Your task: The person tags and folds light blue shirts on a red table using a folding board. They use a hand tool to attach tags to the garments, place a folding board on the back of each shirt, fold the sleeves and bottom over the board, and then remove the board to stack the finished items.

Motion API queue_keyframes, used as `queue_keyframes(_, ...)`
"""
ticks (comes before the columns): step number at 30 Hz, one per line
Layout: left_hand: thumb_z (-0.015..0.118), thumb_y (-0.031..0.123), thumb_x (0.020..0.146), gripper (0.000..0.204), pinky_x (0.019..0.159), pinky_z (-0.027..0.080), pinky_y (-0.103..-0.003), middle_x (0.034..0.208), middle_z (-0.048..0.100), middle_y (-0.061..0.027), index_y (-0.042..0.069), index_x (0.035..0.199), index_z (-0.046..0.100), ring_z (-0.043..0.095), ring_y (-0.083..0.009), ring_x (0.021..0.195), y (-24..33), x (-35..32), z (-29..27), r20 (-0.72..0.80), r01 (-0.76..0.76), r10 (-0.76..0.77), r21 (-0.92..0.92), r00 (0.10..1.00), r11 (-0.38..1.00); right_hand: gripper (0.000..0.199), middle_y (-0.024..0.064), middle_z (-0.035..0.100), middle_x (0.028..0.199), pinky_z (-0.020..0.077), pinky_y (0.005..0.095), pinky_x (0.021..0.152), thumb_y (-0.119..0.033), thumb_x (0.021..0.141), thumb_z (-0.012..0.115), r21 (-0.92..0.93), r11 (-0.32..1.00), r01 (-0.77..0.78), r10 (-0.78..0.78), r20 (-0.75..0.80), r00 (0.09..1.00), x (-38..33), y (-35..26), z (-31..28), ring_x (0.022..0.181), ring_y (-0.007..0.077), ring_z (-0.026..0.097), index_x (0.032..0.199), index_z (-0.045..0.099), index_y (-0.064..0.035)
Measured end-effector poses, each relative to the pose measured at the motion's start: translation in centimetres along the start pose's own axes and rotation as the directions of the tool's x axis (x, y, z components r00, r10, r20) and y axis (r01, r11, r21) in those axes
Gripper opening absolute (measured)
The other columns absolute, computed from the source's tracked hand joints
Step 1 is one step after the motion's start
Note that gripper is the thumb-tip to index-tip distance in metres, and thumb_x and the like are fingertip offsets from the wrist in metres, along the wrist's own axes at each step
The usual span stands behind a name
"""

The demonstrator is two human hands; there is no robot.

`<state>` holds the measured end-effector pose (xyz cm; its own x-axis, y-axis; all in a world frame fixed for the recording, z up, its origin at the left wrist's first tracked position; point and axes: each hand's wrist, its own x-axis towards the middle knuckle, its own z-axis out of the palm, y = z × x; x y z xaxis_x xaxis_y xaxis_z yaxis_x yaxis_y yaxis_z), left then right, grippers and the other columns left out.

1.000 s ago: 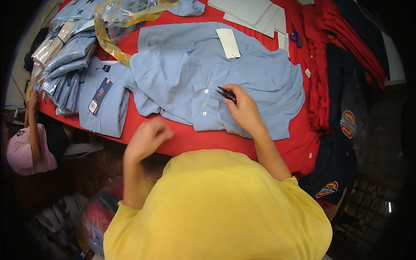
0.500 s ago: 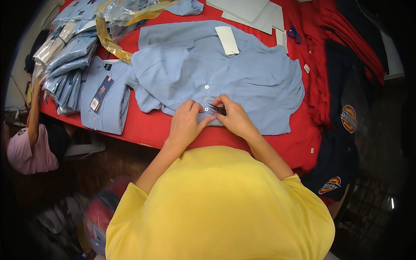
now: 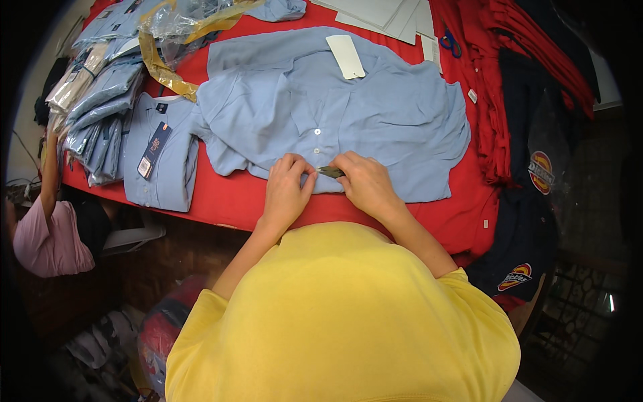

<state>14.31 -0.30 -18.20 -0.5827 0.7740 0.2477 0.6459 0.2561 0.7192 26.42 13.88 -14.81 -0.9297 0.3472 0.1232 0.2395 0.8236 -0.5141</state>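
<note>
A light blue shirt [image 3: 388,114] lies spread before me, with white buttons [image 3: 317,132] down its front and a blank cream tag [image 3: 345,56] on its upper part. My left hand [image 3: 289,184] is closed at the lower button placket, thumb and fingertips pinching the cloth there. In my right hand [image 3: 367,184] is a small dark pair of thread snips [image 3: 331,172], its tip pointing left toward the pinched spot. The fingertips of both hands nearly meet. What lies right under the left fingertips is hidden.
Red cloth [image 3: 221,201] covers the table. At left lie a folded blue shirt [image 3: 175,154] and a stack of bagged garments [image 3: 100,100]; a person in a pink top [image 3: 53,238] is beyond. White cards [image 3: 388,17], blue-handled scissors [image 3: 450,43] and navy garments [image 3: 522,134] are far and right.
My left fingers have closed into a pinch lower on the placket, uncovering the second button. The right hand has turned the snips flatter, their tip close to the left fingertips.
</note>
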Motion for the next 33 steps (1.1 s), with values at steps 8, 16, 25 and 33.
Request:
queue_keyframes(8,0.07,0.007,0.076,0.01,0.076,0.043,-0.037,0.093,0.056,-0.008,0.004,0.079,0.061,0.054,-0.0268,0.083,0.0,0.1,-0.1,0.011,0.046,-0.045,-0.047,0.999,0.998,0.019,0.006,0.061,0.087,0.0466,0.0393,0.068,-0.004,0.077,0.068,-0.015,0.998,0.057,-0.057,-0.022,0.998,0.2,0.1,0.8,0.076,0.0294,0.061,0.094,0.065,-0.0087)
queue_keyframes(16,0.071,0.007,0.076,0.012,0.074,0.044,-0.038,0.093,0.056,-0.0083,0.003,0.079,0.061,0.054,-0.0276,0.084,0.0,0.0,-0.3,0.004,0.052,-0.051,-0.067,0.999,0.996,0.018,0.0053,0.061,0.087,0.0458,0.0387,0.068,-0.005,0.079,0.067,-0.006,0.999,0.05,-0.05,-0.002,0.999,0.3,-0.1,0.7,0.077,0.0295,0.059,0.097,0.066,-0.0092)
queue_keyframes(25,0.067,0.028,0.083,0.021,0.069,0.048,-0.041,0.077,0.067,-0.0123,0.007,0.085,0.07,0.064,-0.0319,0.077,-1.8,-3.7,-12.5,0.656,0.201,-0.38,0.335,0.652,0.921,0.034,0.0078,0.063,0.094,0.0467,0.0279,0.076,-0.007,0.084,0.064,0.337,0.916,-0.22,0.278,-0.132,0.952,0.1,5.8,-4.9,0.083,0.0151,0.059,0.118,0.061,-0.0057)
queue_keyframes(33,0.063,0.015,0.088,0.021,0.086,0.046,-0.037,0.096,0.066,-0.0175,-0.001,0.1,0.067,0.062,-0.0312,0.093,-2.9,3.5,-12.8,-0.025,0.154,-0.152,0.156,0.988,0.976,0.025,0.0182,0.064,0.106,0.0459,0.0381,0.09,-0.013,0.091,0.054,0.093,0.92,-0.382,0.367,-0.548,0.751,2.9,17.7,-11.5,0.103,0.0349,0.06,0.112,0.063,-0.0021)
